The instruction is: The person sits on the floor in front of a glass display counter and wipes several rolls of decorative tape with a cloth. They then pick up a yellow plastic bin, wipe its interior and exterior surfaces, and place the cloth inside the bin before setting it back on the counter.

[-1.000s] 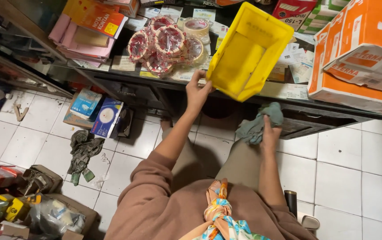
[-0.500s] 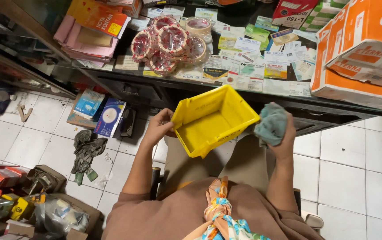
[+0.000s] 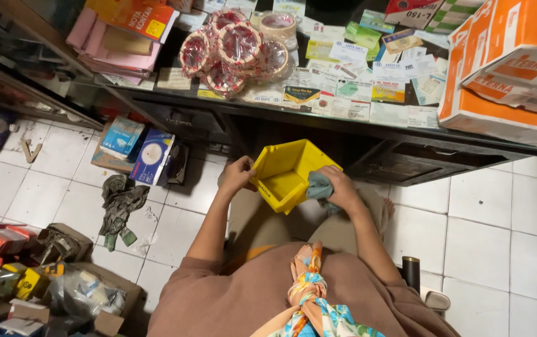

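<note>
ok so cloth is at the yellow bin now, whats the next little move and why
Probably push the grey-green cloth down along the inside wall of the yellow bin. The right hand presses the cloth at the bin's rim, the left hand grips the opposite side to steady it, and the open top faces the person.

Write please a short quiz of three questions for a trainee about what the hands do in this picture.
1. True or false: the right hand presses a grey-green cloth into the yellow bin.
2. What does the left hand grip?
A. a tape roll
B. the bin's rim
C. an orange carton
3. Fill in: the bin is held above the person's ____.

Key:
1. true
2. B
3. lap
</note>
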